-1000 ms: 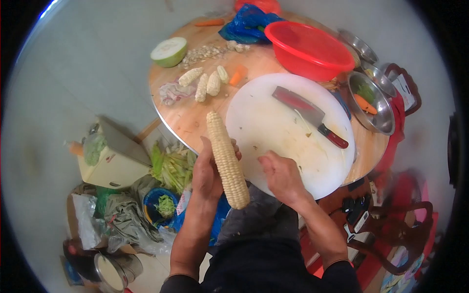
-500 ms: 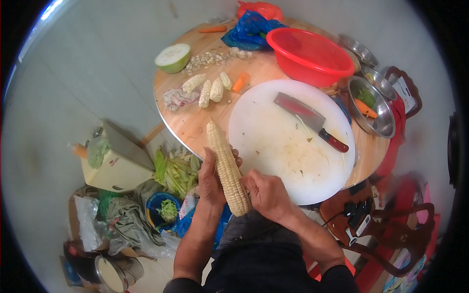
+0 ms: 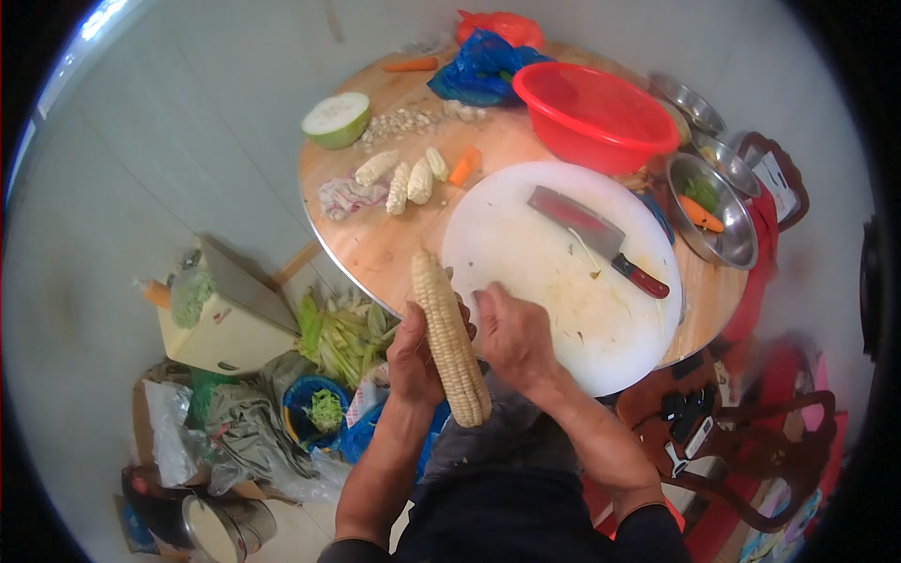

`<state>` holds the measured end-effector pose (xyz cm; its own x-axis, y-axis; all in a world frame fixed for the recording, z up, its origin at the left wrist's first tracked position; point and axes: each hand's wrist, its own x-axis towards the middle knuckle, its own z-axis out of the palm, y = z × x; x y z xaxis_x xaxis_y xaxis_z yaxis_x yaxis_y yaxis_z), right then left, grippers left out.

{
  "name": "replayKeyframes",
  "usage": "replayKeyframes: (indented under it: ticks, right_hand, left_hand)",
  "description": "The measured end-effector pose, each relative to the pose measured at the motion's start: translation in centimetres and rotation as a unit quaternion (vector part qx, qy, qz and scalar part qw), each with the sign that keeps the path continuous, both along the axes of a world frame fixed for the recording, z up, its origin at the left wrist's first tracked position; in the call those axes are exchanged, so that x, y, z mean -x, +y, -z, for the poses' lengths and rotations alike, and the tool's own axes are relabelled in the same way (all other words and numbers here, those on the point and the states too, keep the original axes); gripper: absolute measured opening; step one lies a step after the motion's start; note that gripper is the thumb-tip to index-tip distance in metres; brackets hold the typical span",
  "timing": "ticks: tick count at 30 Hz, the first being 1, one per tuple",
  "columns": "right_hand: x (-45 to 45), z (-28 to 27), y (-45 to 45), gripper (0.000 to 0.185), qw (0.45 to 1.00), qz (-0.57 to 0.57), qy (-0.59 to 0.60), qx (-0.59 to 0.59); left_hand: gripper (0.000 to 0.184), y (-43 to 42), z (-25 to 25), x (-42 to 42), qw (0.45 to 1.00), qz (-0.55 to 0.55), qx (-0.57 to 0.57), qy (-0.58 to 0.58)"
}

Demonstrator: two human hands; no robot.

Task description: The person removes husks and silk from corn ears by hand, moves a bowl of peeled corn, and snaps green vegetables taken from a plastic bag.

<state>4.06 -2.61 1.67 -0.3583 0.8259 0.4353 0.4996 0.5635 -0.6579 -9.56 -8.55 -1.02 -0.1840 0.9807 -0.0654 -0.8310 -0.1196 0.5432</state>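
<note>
A long pale corn cob [image 3: 449, 342] stands tilted in front of my body, bare of husk. My left hand [image 3: 418, 357] is wrapped round it from the left, with fingertips showing on its far side. Just right of the cob is my right hand [image 3: 516, 338], its fingers curled in a pinch and a small gap between it and the kernels. Whatever is in that pinch, if anything, is too small to make out. Behind the hands lies a round white cutting board [image 3: 554, 281] with a cleaver [image 3: 596, 235] on it, its dark red handle toward the right.
On the round wooden table [image 3: 375, 253] are short corn pieces [image 3: 420, 182], a cut green melon [image 3: 336, 122], carrot pieces [image 3: 465, 165] and a red basin [image 3: 601, 122]. Metal bowls [image 3: 737, 235] stand at the right. Corn husks [image 3: 343, 333] and a blue bin [image 3: 298, 399] are below left.
My right hand has moved up and off the cob's lower side. The cob and my left hand have shifted slightly right and down in view.
</note>
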Motion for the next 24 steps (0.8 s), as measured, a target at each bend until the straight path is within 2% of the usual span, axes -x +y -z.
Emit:
replayKeyframes:
  ticks: [1, 2, 3, 5, 6, 8, 9, 11, 15, 18, 20, 21, 23, 24]
  right_hand:
    - [-0.3, 0.3, 0.7, 0.025, 0.999, 0.045, 0.003, 0.016]
    - [-1.0, -0.2, 0.5, 0.021, 0.999, 0.033, 0.014, 0.03]
    - [-1.2, -0.7, -0.1, 0.021, 0.999, 0.03, 0.014, 0.03]
    - [-1.6, -1.3, -1.4, 0.016, 0.996, -0.054, 0.046, 0.045]
    - [-1.4, -1.2, -2.1, 0.016, 0.996, -0.054, 0.046, 0.045]
    - [-0.3, -1.3, -3.3, 0.017, 0.991, -0.113, 0.047, -0.05]
    - [-0.1, -1.5, -3.4, 0.017, 0.991, -0.112, 0.048, -0.051]
    - [0.2, -1.9, -3.4, 0.021, 0.986, -0.101, 0.002, -0.135]
    - [-0.2, -1.4, -2.9, 0.02, 0.976, -0.138, -0.011, -0.166]
    - [-0.2, -0.7, -2.2, 0.01, 0.975, -0.137, 0.058, -0.166]
    - [-0.4, -1.3, -1.2, 0.007, 0.984, -0.018, 0.1, -0.144]
    - [-0.9, -1.5, -0.6, 0.007, 0.984, -0.016, 0.1, -0.145]
    - [-1.9, -1.9, 0.4, 0.01, 0.982, 0.053, 0.162, 0.08]
    - [-2.0, -1.8, 0.2, 0.01, 0.982, 0.054, 0.162, 0.08]
  left_hand:
    - [0.064, 0.1, 0.6, 0.9, 0.997, 0.042, -0.05, -0.046]
    - [0.064, 0.2, 1.0, 1.4, 0.987, 0.085, -0.099, -0.092]
    - [0.064, 0.3, 1.2, 1.5, 0.987, 0.082, -0.1, -0.092]
    - [0.062, 0.5, 1.4, 1.7, 0.984, 0.093, -0.113, -0.105]
    - [0.062, 0.4, 1.4, 1.5, 0.984, 0.094, -0.113, -0.105]
    - [0.06, 0.2, 1.2, 0.7, 0.999, 0.023, -0.018, -0.046]
    - [0.06, 0.2, 1.3, 0.5, 0.999, 0.023, -0.018, -0.046]
    - [0.053, 0.3, 1.6, 0.3, 0.999, 0.002, -0.007, -0.045]
    - [0.053, 0.2, 2.2, 0.5, 0.999, 0.009, -0.03, -0.022]
    - [0.053, 0.0, 1.3, -0.2, 0.999, -0.016, -0.025, -0.012]
    - [0.054, -0.1, 0.5, -0.4, 0.998, 0.02, 0.001, -0.052]
    - [0.054, 0.0, 0.6, -0.3, 0.998, 0.022, 0.001, -0.052]
    - [0.051, 0.2, 1.0, 0.2, 0.992, 0.067, -0.061, -0.091]
    - [0.051, 0.2, 0.9, 0.4, 0.992, 0.067, -0.062, -0.092]
